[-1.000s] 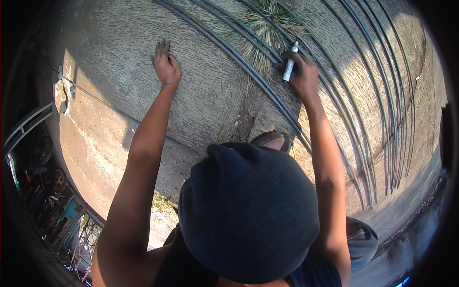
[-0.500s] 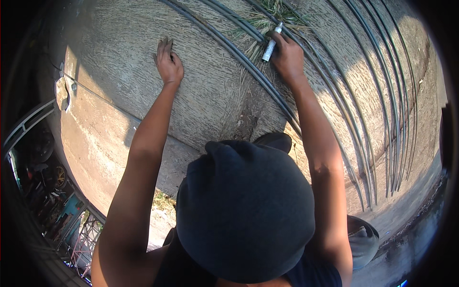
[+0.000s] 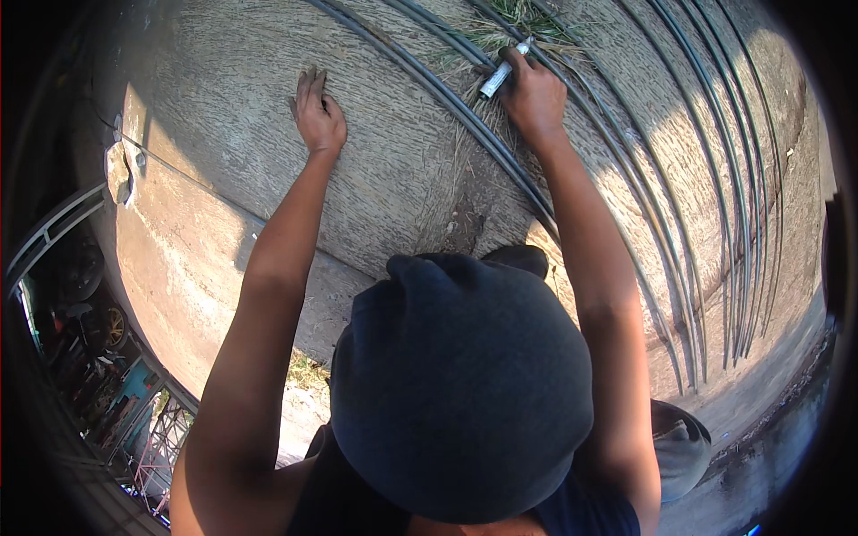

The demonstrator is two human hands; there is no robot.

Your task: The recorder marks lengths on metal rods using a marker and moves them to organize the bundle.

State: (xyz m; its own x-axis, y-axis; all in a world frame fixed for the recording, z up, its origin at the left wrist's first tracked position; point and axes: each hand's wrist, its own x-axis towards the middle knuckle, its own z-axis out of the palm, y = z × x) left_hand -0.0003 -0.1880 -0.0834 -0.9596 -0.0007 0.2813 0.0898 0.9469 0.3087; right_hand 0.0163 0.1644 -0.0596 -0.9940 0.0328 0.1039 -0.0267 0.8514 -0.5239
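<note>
My right hand (image 3: 534,103) is closed around a white and silver marker pen (image 3: 496,79). The pen lies slanted over the long dark metal rods, its dark end toward the lower left and its pale tip toward the upper right. Under and beside it runs a pair of rods (image 3: 438,34); whether the pen touches them I cannot tell. My left hand (image 3: 319,116) holds nothing, its fingers stretched and thumb apart. It is over the rough concrete (image 3: 241,116), left of another pair of rods (image 3: 420,79).
More long rods (image 3: 715,134) curve down the right side over the concrete. Grass tufts (image 3: 523,22) grow beyond my right hand. A dark shoe (image 3: 518,260) sits below the rods. A pale railing (image 3: 54,234) and cluttered gear (image 3: 89,348) stand at the far left.
My right hand has shifted slightly up and left. The pen has tilted flatter, its dark end swinging left. My left hand has hardly moved.
</note>
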